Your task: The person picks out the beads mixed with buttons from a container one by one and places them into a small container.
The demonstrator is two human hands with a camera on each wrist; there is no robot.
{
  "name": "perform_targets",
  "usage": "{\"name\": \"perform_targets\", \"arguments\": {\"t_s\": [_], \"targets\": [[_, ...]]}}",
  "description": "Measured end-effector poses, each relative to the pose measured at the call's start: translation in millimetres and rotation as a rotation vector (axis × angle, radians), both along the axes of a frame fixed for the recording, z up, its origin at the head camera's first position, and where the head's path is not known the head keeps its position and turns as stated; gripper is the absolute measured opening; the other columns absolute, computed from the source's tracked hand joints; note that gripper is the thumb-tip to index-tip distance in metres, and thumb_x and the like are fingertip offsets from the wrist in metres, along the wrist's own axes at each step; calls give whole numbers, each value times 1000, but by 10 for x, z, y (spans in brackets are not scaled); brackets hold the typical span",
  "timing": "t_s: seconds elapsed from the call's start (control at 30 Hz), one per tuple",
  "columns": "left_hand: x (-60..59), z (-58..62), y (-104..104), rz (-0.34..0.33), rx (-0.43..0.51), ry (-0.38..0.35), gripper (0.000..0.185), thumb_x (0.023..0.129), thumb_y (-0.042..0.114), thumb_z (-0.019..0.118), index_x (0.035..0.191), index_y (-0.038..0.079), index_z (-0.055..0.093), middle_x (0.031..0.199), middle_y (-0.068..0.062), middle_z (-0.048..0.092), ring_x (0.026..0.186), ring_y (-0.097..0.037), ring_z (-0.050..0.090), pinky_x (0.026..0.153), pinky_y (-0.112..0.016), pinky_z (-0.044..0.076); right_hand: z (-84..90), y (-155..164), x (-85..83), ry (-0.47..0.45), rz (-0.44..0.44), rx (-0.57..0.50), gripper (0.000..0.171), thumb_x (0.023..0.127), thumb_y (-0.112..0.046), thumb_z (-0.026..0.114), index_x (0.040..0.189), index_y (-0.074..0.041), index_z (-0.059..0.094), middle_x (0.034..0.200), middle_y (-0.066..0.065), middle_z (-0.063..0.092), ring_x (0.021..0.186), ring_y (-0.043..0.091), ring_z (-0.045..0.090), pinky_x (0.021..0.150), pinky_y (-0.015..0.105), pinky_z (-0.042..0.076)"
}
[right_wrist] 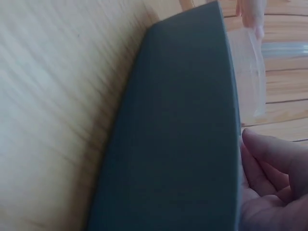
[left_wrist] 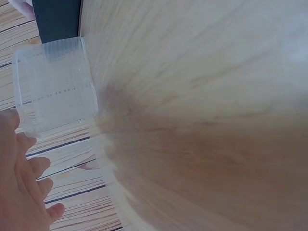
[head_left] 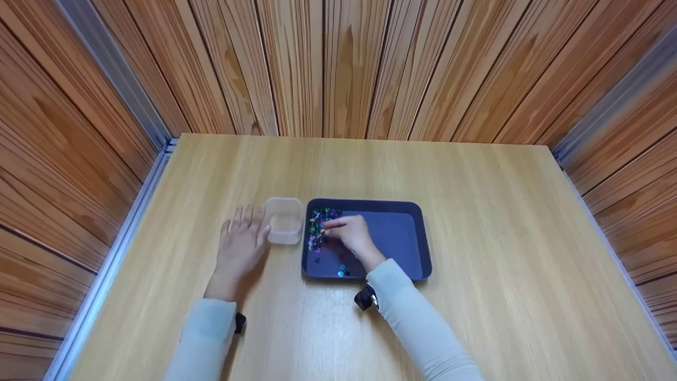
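Observation:
My left hand point(head_left: 242, 244) lies beside a clear plastic container point(head_left: 284, 221), its fingers extended and its thumb at the container's left side. In the left wrist view, the fingers point(left_wrist: 39, 167) of this hand are spread loosely near the container. Over the left part of a dark blue tray point(head_left: 394, 238), my right hand point(head_left: 350, 233) reaches down to a pile of small, shiny, multicoloured pieces point(head_left: 316, 225) that look like sequins. Its fingers bend toward the thumb. The tray wall hides the fingertips in the right wrist view, so whether they pinch a piece is unclear.
The container stands directly left of the tray on a wooden table point(head_left: 502, 227). A few loose pieces point(head_left: 341, 271) lie near the tray's front edge. Wood-panelled walls point(head_left: 344, 69) enclose the table at the back and sides.

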State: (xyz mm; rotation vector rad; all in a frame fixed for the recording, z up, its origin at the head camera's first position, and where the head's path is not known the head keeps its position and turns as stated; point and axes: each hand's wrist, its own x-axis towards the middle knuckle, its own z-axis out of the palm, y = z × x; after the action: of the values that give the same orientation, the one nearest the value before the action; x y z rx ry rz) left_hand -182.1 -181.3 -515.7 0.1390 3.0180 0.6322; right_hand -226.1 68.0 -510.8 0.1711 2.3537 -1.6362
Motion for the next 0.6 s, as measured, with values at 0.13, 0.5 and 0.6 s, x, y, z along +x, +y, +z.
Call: {"name": "perform_targets", "arguments": {"t_s": [0.13, 0.5, 0.6], "targets": [[1, 0, -8, 3, 13, -3, 62, 108, 45, 26, 160, 13, 15, 167, -18, 11, 155, -39, 1, 123, -63, 4, -43, 7, -53, -27, -34, -12, 18, 83, 2, 76, 101, 1, 78, 102, 16, 77, 85, 12, 73, 82, 29, 60], [-12, -7, 2, 4, -8, 33, 59, 107, 41, 31, 159, 15, 20, 165, -19, 19, 155, -40, 8, 122, -64, 10, -117, -12, -62, -6, 9, 117, 15, 79, -4, 82, 94, -5, 81, 98, 11, 78, 94, 17, 74, 83, 29, 60], [-15, -9, 4, 5, -2, 23, 59, 108, 41, 31, 159, 15, 19, 166, -19, 18, 155, -40, 7, 123, -64, 9, -150, -36, -60, 14, -6, 175, 15, 80, -7, 82, 95, -5, 81, 100, 12, 78, 103, 22, 72, 90, 33, 58]]}}
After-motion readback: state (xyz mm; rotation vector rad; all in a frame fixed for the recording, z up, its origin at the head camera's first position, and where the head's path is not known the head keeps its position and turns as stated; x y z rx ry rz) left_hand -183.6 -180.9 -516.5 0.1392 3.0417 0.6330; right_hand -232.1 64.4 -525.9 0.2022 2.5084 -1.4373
